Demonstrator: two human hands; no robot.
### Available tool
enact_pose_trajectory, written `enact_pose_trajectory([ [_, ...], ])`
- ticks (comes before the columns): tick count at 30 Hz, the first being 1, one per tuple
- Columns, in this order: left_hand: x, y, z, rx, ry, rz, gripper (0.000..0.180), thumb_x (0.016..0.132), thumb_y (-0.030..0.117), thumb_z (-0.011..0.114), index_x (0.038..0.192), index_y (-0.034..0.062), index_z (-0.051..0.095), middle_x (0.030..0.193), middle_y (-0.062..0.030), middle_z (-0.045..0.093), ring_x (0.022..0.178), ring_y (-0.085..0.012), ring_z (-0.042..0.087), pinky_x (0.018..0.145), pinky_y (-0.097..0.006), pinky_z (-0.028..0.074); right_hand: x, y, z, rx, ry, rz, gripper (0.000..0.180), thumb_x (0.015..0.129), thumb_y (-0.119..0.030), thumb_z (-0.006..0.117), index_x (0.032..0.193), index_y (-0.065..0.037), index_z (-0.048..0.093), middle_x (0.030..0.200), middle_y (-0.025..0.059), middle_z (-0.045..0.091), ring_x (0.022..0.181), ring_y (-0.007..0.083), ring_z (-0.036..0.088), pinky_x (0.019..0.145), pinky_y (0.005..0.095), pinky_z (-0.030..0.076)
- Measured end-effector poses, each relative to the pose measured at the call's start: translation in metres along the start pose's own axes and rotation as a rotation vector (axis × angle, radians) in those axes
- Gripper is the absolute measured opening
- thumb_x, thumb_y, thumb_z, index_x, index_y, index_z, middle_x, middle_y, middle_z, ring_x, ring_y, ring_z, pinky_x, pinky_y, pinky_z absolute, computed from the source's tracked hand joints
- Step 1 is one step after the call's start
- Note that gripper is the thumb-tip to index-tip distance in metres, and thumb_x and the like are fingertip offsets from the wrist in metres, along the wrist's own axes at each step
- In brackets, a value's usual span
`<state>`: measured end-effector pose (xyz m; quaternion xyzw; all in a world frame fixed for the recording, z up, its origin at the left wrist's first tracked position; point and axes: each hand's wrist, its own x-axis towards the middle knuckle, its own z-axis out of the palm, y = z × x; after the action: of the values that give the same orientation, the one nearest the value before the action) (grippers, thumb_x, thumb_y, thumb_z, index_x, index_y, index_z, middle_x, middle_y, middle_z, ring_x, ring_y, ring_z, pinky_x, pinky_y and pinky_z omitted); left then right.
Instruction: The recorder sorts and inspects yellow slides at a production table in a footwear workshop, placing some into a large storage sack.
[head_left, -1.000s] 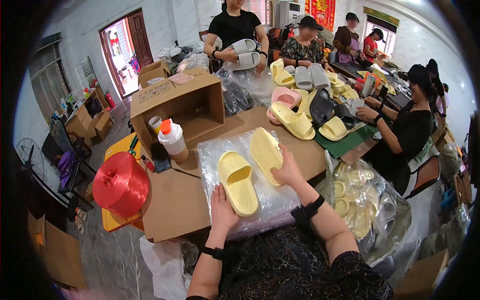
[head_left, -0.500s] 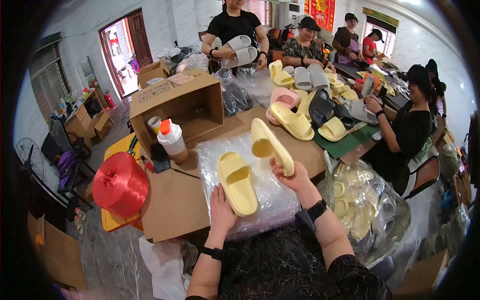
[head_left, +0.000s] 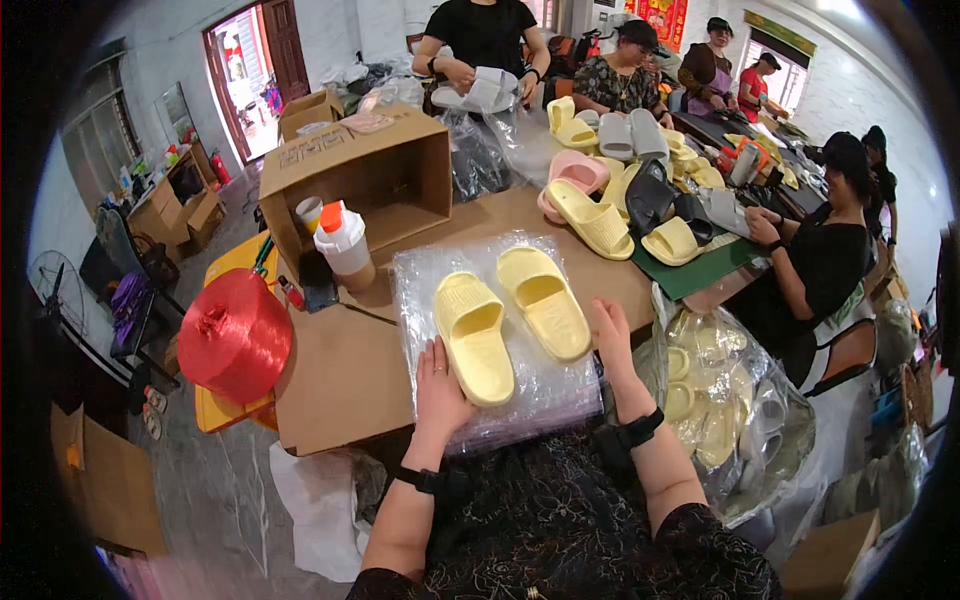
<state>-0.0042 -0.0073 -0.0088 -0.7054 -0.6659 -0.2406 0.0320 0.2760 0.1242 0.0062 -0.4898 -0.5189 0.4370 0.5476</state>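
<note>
Two pale yellow slide slippers lie side by side, sole down, on a stack of clear plastic bags (head_left: 420, 290) in front of me. At the left slipper (head_left: 474, 345), my left hand (head_left: 440, 392) rests against the outer edge, its fingers stretched out flat. My right hand (head_left: 613, 340) is just off the outer side of the right slipper (head_left: 553, 315), fingers extended and nothing in them. Both slippers point away from me with their straps at the far end.
A cardboard box (head_left: 360, 140) opens toward the table, beside a red-capped bottle (head_left: 343, 245). Red twine (head_left: 235, 335) stands left. Loose slippers (head_left: 590, 220) lie back right, above a plastic sack of slippers (head_left: 720, 400). Co-workers sit and stand around the tables.
The right slipper, tilted up in my right hand before, now lies flat on the bags beside the other. My right hand has let go and shifted slightly right.
</note>
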Motion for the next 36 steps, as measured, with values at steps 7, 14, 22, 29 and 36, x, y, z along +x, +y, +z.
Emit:
enact_pose_trajectory([
  [7, -0.002, -0.011, 0.011, 0.016, 0.066, 0.01, 0.074, 0.084, 0.039, 0.067, 0.139, -0.0066, 0.048, 0.152, -0.0336, 0.033, 0.143, -0.0485, 0.028, 0.12, -0.054, 0.02, -0.001, -0.048, 0.083, -0.879, -0.438, -0.329, 0.072, 0.084, -0.054, 0.069, 0.121, 0.006, 0.059, 0.113, 0.0229, 0.061, 0.107, 0.0346, 0.061, 0.09, 0.0426, 0.051],
  [14, 0.002, 0.007, 0.002, -0.029, -0.047, -0.068, 0.087, 0.085, 0.059, 0.062, 0.144, -0.002, 0.045, 0.153, -0.0352, 0.03, 0.147, -0.0467, 0.021, 0.12, -0.052, 0.018, 0.03, -0.025, 0.112, -0.909, -0.257, -0.287, 0.042, 0.087, -0.039, 0.065, 0.091, 0.003, 0.065, 0.086, 0.0244, 0.068, 0.088, 0.0412, 0.067, 0.079, 0.0471, 0.054],
  [22, 0.009, 0.005, -0.005, 0.024, -0.261, -0.127, 0.103, 0.084, 0.072, 0.056, 0.154, 0.0017, 0.029, 0.16, -0.033, 0.013, 0.152, -0.044, 0.006, 0.123, -0.049, 0.007, 0.011, -0.017, 0.001, -0.363, 0.084, -0.278, 0.018, 0.092, -0.012, 0.061, 0.086, 0.005, 0.061, 0.075, 0.0172, 0.065, 0.072, 0.0264, 0.064, 0.065, 0.0392, 0.047],
  [29, 0.039, 0.016, -0.02, 0.123, -0.484, -0.212, 0.106, 0.085, 0.074, 0.054, 0.154, -0.0021, 0.027, 0.157, -0.038, 0.015, 0.149, -0.0507, 0.01, 0.121, -0.053, 0.011, -0.077, -0.039, -0.062, 0.279, 0.097, -0.113, 0.032, 0.099, -0.009, 0.054, 0.126, 0.006, 0.057, 0.118, 0.0129, 0.068, 0.102, 0.0214, 0.068, 0.087, 0.0326, 0.055],
  [36, 0.067, 0.014, -0.021, -0.086, -0.276, 0.003, 0.094, 0.08, 0.059, 0.072, 0.151, 0.0071, 0.038, 0.156, -0.0303, 0.029, 0.149, -0.0468, 0.015, 0.121, -0.049, 0.022, -0.107, -0.045, -0.081, 0.346, 0.174, -0.133, 0.03, 0.098, -0.007, 0.053, 0.127, 0.003, 0.058, 0.119, 0.0128, 0.068, 0.103, 0.0214, 0.069, 0.087, 0.0337, 0.057],
])
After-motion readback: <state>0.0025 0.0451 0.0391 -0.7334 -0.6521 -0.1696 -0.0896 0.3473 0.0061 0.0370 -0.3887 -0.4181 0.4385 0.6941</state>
